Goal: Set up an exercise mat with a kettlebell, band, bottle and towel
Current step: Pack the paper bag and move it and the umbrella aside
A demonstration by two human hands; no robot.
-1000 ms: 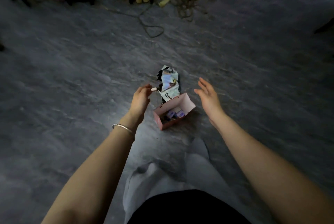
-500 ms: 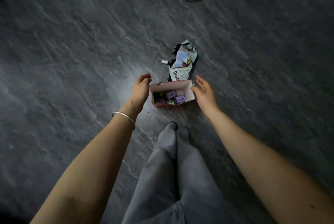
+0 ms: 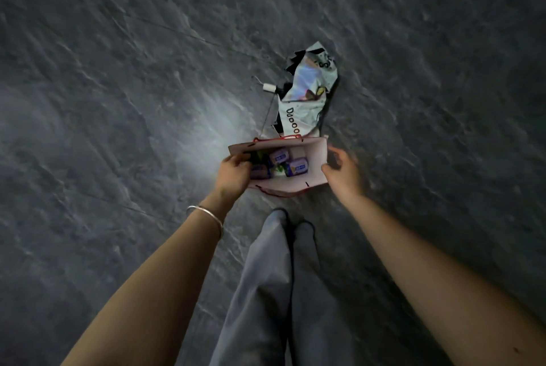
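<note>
No mat, kettlebell, band, bottle or towel is in view. A small pink paper bag stands open on the grey floor just in front of my feet. Inside it lie several small purple-labelled packets. My left hand grips the bag's left edge, fingers curled over the rim. On the other side, my right hand holds the right wall, thumb at the rim and fingers curled round the outside.
A crumpled printed wrapper lies on the floor just beyond the bag. Beside it are a small white piece and a thin cord. My grey trouser legs hang below the bag. Dark stone-patterned floor spreads all around.
Both hands came down onto the pink bag from either side and took hold of its edges. The view tilted downward and drew closer to the bag.
</note>
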